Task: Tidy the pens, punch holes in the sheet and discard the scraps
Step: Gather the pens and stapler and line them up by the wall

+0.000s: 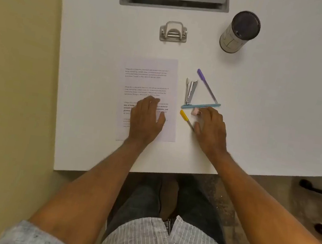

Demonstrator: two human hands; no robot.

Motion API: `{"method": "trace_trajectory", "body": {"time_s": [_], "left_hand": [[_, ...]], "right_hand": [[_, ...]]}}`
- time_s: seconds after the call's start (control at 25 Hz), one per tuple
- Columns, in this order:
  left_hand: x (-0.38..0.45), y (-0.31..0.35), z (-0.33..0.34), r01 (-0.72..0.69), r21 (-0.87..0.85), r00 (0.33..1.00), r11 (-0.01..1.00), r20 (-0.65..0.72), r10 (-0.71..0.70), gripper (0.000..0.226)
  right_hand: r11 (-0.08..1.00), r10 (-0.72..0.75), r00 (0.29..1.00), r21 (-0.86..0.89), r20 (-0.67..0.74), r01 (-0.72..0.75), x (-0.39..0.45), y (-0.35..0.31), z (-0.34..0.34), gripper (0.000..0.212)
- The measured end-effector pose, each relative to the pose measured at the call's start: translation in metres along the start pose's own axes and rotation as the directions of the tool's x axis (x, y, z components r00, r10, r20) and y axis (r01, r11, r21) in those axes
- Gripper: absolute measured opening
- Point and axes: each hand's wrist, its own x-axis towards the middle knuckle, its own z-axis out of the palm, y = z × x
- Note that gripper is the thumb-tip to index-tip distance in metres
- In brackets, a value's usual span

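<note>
My left hand (147, 118) is lying flat on the sheet (151, 79) while my right hand (210, 128), fingers spread, is reaching the yellow pen (185, 117), so pen-tidying is starting; the cup (240, 33) comes next.

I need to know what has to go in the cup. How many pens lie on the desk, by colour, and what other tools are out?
Purple pen: 1
Blue pen: 1
Yellow pen: 1
Pink pen, mostly hidden under the right hand: 1
Stapler: 1
Hole punch: 1
Pen cup: 1
Printed sheet: 1
Total: 8
</note>
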Motion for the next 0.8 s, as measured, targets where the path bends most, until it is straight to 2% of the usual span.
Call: {"method": "trace_trajectory", "body": {"time_s": [0.16,0.32,0.52,0.64,0.72,0.8], "left_hand": [[0.029,0.037,0.014,0.008,-0.083,1.0,0.997,0.012,-0.007,0.041],[0.068,0.061,0.023,0.14,-0.213,0.988,0.967,0.101,-0.12,0.042],[0.1,0.081,0.033,0.22,-0.13,0.959,0.967,0.212,-0.19,0.054],[0.112,0.094,0.036,0.222,-0.037,0.948,0.974,0.241,-0.207,0.061],[0.117,0.099,0.039,0.214,0.034,0.941,0.976,0.261,-0.216,0.056],[0.119,0.1,0.04,0.202,0.066,0.941,0.977,0.265,-0.212,0.043]], "right_hand": [[0.999,0.038,0.999,0.01,-0.032,-0.038,-0.002,0.004,0.009,0.036],[0.997,0.061,0.997,0.041,-0.054,-0.059,0.003,0.016,0.012,0.031],[0.997,0.041,0.997,0.07,-0.062,-0.036,0.009,0.024,0.01,0.026],[0.972,0.111,0.991,0.214,-0.069,-0.094,0.013,0.027,0.003,0.02],[0.924,0.173,0.984,0.356,-0.053,-0.143,0.017,0.028,-0.006,0.021],[0.894,0.202,0.978,0.416,-0.045,-0.165,0.026,0.028,-0.014,0.024]]}}
